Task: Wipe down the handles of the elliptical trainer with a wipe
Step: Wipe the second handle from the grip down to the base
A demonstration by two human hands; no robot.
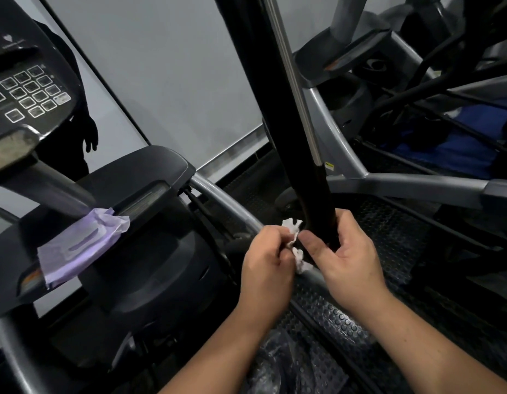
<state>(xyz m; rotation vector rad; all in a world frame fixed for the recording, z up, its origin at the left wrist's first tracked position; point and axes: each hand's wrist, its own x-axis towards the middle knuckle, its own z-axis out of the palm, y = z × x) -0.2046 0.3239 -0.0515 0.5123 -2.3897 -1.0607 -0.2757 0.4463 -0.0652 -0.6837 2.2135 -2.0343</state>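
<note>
A tall black handle (278, 115) of the elliptical trainer rises through the middle of the view, with a silver strip along its right side. My right hand (343, 254) grips the lower end of this handle, thumb on the left. My left hand (266, 257) pinches a crumpled white wipe (296, 243) right beside the handle's base, touching my right thumb. Part of the wipe is hidden behind my fingers.
A purple pack of wipes (79, 245) lies on the trainer's black shroud at left. The console keypad (28, 92) sits at upper left. A grey frame tube (388, 180) and another machine stand at right. Studded black pedal surface (340, 317) lies below my hands.
</note>
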